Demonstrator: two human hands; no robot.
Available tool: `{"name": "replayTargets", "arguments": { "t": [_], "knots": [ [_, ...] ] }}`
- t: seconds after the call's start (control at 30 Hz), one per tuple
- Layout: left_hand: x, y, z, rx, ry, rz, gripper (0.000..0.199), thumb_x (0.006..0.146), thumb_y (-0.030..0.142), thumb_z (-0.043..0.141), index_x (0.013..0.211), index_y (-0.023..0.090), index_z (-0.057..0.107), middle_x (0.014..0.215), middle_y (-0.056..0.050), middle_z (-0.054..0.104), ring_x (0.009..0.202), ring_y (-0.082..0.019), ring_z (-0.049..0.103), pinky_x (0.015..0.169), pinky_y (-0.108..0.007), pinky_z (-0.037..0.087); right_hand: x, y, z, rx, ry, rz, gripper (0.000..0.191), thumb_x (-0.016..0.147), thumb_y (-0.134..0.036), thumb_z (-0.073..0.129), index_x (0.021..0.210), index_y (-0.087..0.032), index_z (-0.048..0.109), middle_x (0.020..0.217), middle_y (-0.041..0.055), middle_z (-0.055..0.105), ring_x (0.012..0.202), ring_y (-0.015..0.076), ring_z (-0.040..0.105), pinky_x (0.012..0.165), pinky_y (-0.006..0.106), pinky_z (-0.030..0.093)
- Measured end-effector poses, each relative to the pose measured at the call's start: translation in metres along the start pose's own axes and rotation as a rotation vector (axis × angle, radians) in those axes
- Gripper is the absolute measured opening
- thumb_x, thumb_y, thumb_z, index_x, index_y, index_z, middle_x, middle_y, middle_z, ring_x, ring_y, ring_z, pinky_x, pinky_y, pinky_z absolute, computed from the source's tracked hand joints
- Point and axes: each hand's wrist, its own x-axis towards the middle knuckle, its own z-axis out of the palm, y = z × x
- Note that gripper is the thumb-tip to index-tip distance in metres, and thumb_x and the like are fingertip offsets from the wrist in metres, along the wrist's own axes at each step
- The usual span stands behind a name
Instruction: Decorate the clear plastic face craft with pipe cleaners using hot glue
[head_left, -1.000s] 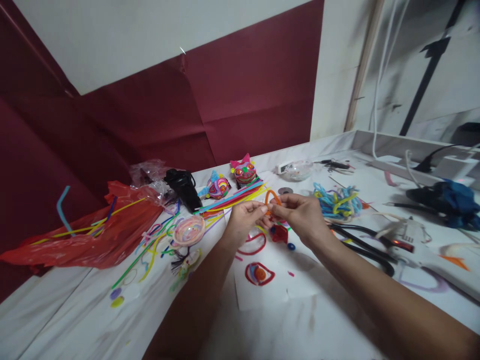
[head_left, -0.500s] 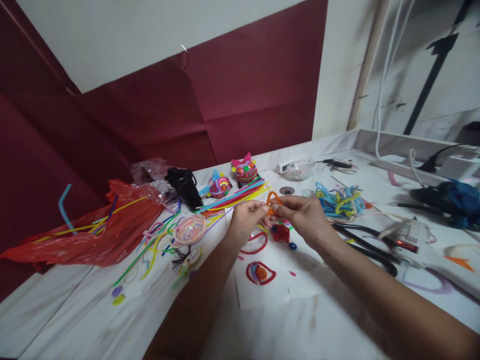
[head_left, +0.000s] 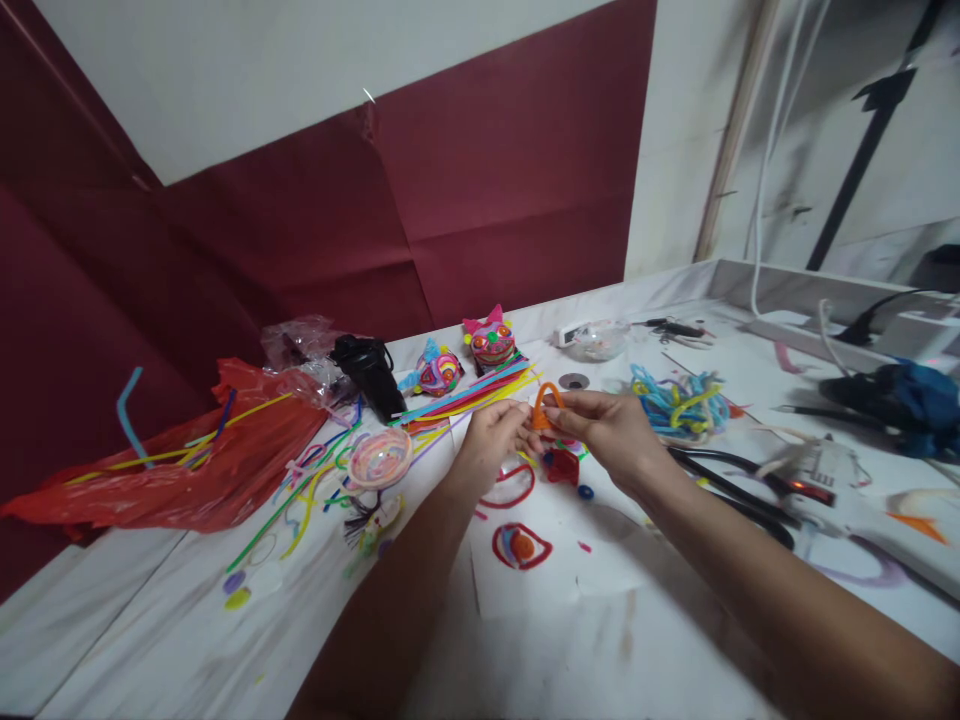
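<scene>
An orange pipe cleaner (head_left: 550, 391), bent into a loop, stands up between my two hands. My right hand (head_left: 600, 425) pinches its right side between thumb and fingers. On the left, the closed fingers of my left hand (head_left: 496, 437) meet its lower end. Below the hands lies white paper (head_left: 540, 590) with an eye shape (head_left: 521, 547) outlined in red around an orange coil. A red curved outline (head_left: 511, 487), a red piece (head_left: 561, 466) and a small blue coil (head_left: 586, 492) are also on the paper.
Two colourful cat-like heads (head_left: 491, 342) stand at the back beside loose pipe cleaners (head_left: 465, 395). A round coiled bowl (head_left: 380, 459) and a red plastic bag (head_left: 187, 480) are left. Right are a blue-yellow bundle (head_left: 679, 402), black-handled pliers (head_left: 731, 490) and a glue gun (head_left: 832, 485).
The orange loop stands a little more upright and shows more between my hands. The fingers of my left hand have shifted slightly; the things on the table look unmoved.
</scene>
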Motion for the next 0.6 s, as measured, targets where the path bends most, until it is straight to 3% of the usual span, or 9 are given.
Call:
{"name": "replayTargets", "arguments": {
  "t": [0.13,0.27,0.47,0.6],
  "knots": [
    [-0.001,0.001,0.001,0.062,0.015,0.002,0.031,0.072,0.041,0.070,0.073,0.012,0.060,0.056,0.000,0.061,0.046,-0.008,0.055,0.047,-0.019,0.043,0.001,-0.001,0.000,-0.018,-0.004,0.016,0.036,0.043,-0.040,0.088,0.067,-0.018,0.074,0.064,0.0004,0.069,0.060,0.0145,0.064,0.070,0.034,0.057],
    [0.000,-0.001,0.000,0.090,0.066,0.017,0.024,0.070,0.034,0.071,0.072,0.013,0.059,0.051,0.002,0.059,0.045,-0.008,0.054,0.046,-0.019,0.041,-0.001,-0.005,-0.005,-0.030,-0.065,0.057,0.042,0.052,-0.051,0.084,0.074,-0.017,0.073,0.070,0.0022,0.070,0.065,0.0161,0.066,0.072,0.034,0.056],
    [0.000,-0.002,0.002,0.070,0.087,0.004,0.024,0.072,0.035,0.069,0.073,0.014,0.058,0.053,0.002,0.059,0.045,-0.008,0.055,0.043,-0.018,0.040,-0.006,-0.005,-0.012,-0.216,-0.101,0.075,0.041,0.056,-0.053,0.080,0.061,-0.016,0.065,0.057,0.0010,0.064,0.052,0.0106,0.055,0.052,0.025,0.046],
    [-0.004,-0.001,0.003,0.143,0.101,-0.019,0.027,0.073,0.039,0.067,0.073,0.015,0.057,0.057,0.001,0.062,0.043,-0.010,0.056,0.039,-0.018,0.038,-0.009,-0.002,-0.010,-0.219,-0.083,0.060,0.038,0.058,-0.050,0.078,0.058,-0.016,0.063,0.052,-0.0009,0.060,0.047,0.0094,0.051,0.048,0.024,0.042]
  ]
}}
